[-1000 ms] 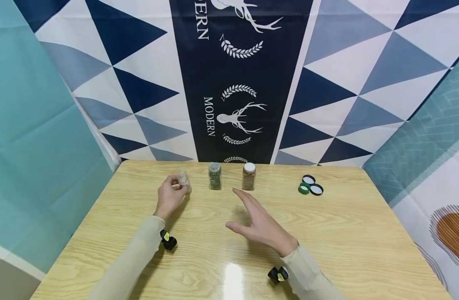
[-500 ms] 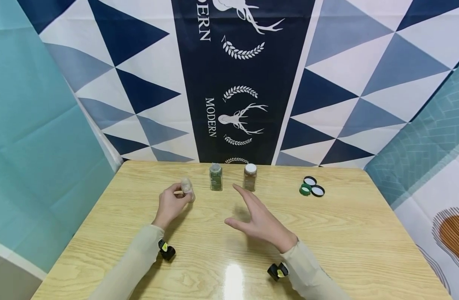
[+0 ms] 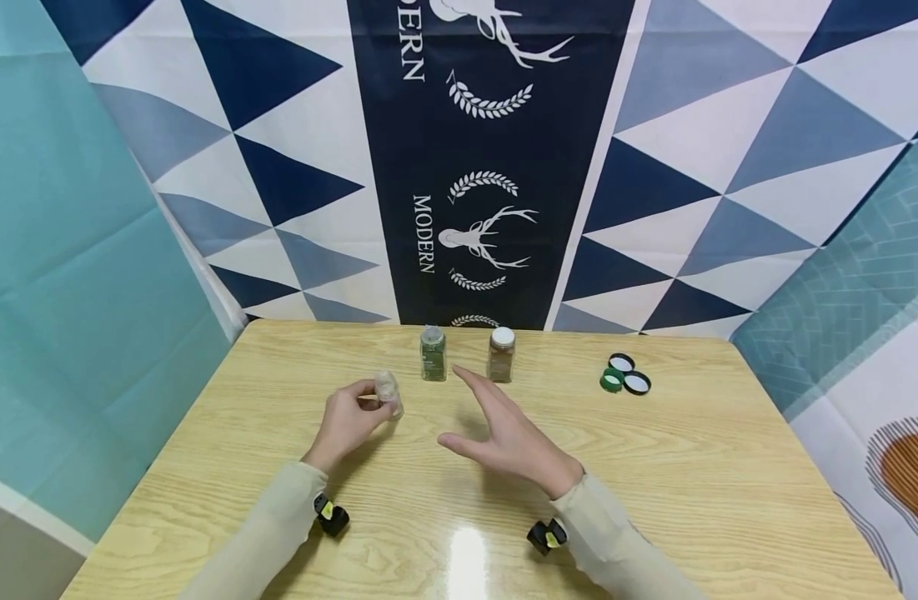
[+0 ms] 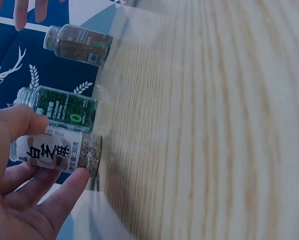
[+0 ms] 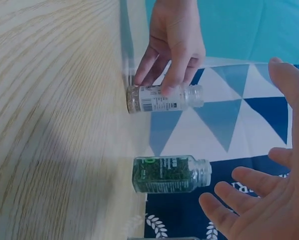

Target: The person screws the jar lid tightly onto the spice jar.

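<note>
My left hand (image 3: pixel 352 421) pinches a small clear jar (image 4: pixel 54 150) between thumb and fingers. Its label is white with dark characters, pale seeds fill the bottom, and its neck has no lid. In the head view this jar (image 3: pixel 388 394) stands at the left of the table, tilted slightly. My right hand (image 3: pixel 507 437) hovers over the middle with fingers spread, holding nothing. Behind the hands stands a jar of green flakes (image 3: pixel 433 357), open at the neck in the right wrist view. A jar of brown powder (image 3: pixel 501 358) is to its right, just beyond the right fingertips.
Toward the right back of the wooden table (image 3: pixel 699 467) lie a green lid (image 3: pixel 612 381) and two black-rimmed lids (image 3: pixel 637 383), grouped together. A patterned cloth (image 3: pixel 474 167) hangs right behind the table's back edge. Teal cloth (image 3: pixel 91 250) hangs at the left side.
My left hand has brought the seed jar nearer and to the right. The right hand has shifted slightly left, still spread. The other jars and the lids have stayed in place.
</note>
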`<action>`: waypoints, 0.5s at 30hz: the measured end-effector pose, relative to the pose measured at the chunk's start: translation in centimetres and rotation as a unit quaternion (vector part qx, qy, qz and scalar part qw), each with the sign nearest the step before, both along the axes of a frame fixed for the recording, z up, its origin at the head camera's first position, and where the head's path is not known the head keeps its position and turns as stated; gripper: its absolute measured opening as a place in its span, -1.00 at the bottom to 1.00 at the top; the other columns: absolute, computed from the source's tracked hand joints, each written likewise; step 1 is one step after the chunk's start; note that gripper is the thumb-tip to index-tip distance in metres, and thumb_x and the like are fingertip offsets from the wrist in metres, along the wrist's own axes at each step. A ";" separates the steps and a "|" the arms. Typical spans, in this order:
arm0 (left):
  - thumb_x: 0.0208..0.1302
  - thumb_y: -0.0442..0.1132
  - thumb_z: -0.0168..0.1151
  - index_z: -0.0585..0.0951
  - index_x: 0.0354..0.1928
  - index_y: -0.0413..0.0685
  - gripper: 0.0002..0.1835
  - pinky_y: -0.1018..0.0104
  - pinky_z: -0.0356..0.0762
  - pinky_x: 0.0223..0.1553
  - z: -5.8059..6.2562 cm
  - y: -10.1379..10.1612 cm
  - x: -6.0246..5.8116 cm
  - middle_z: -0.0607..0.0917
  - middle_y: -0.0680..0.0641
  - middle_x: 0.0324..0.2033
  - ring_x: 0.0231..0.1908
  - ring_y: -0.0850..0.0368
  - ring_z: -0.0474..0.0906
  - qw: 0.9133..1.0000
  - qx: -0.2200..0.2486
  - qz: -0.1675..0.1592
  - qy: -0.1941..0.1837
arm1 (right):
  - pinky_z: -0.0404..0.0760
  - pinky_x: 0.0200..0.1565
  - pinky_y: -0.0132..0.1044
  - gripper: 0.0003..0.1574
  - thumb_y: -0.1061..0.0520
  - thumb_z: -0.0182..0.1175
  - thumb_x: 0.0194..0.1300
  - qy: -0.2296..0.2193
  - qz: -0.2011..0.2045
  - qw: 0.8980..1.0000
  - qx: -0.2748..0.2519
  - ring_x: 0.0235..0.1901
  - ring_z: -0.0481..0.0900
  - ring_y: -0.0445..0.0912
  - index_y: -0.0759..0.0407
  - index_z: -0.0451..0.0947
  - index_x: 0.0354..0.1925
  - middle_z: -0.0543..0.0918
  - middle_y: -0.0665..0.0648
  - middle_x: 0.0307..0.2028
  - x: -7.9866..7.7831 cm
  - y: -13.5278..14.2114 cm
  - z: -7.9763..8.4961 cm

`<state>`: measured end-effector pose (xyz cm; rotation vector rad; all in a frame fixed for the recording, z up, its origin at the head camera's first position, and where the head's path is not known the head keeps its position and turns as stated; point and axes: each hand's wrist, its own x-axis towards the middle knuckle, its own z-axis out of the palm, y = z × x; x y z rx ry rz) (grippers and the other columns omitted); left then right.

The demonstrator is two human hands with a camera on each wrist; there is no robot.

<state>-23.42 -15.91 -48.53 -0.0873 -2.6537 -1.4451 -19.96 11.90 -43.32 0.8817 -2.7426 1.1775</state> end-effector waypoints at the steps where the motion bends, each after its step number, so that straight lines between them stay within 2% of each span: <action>1: 0.22 -0.19 0.51 0.70 0.12 -0.18 -0.55 0.24 0.78 -0.22 0.0 0.1 0.1 0.78 -0.21 -0.03 -0.16 0.01 0.78 1.000 -0.002 -0.004 -0.001 | 0.30 0.50 0.16 0.17 -0.41 0.31 0.31 0.000 0.000 1.000 -0.003 0.57 0.15 0.00 -0.20 -0.03 0.64 0.18 0.03 0.60 0.0 -0.1 0.0; 5: 0.21 -0.19 0.52 0.73 0.06 -0.17 -0.60 0.22 0.78 -0.14 0.1 0.3 0.4 0.80 -0.15 -0.12 -0.16 0.04 0.77 1.000 -0.007 -0.023 -0.005 | 0.39 0.46 0.11 0.16 -0.37 0.32 0.32 -0.010 0.000 1.000 -0.019 0.54 0.22 0.02 -0.12 0.00 0.64 0.19 0.05 0.59 -0.4 -0.5 -0.1; 9: 0.19 -0.21 0.53 0.75 0.00 -0.20 -0.64 0.24 0.78 -0.17 0.2 0.6 0.6 0.81 -0.13 -0.17 -0.21 0.06 0.77 0.999 -0.005 -0.041 0.001 | 0.48 0.40 0.05 0.14 -0.28 0.36 0.33 -0.013 0.004 0.999 -0.047 0.51 0.28 0.04 0.00 0.05 0.63 0.21 0.07 0.58 -1.0 -0.8 -0.6; 15: 0.17 -0.17 0.56 0.77 -0.03 -0.14 -0.65 0.34 0.73 -0.20 0.1 0.9 0.6 0.82 -0.06 -0.23 -0.27 0.19 0.73 0.998 -0.009 -0.058 -0.014 | 0.50 0.40 0.01 0.08 -0.17 0.38 0.35 -0.042 -0.001 0.994 -0.101 0.50 0.28 0.08 -0.02 0.07 0.62 0.24 0.11 0.56 -1.8 -1.2 -1.4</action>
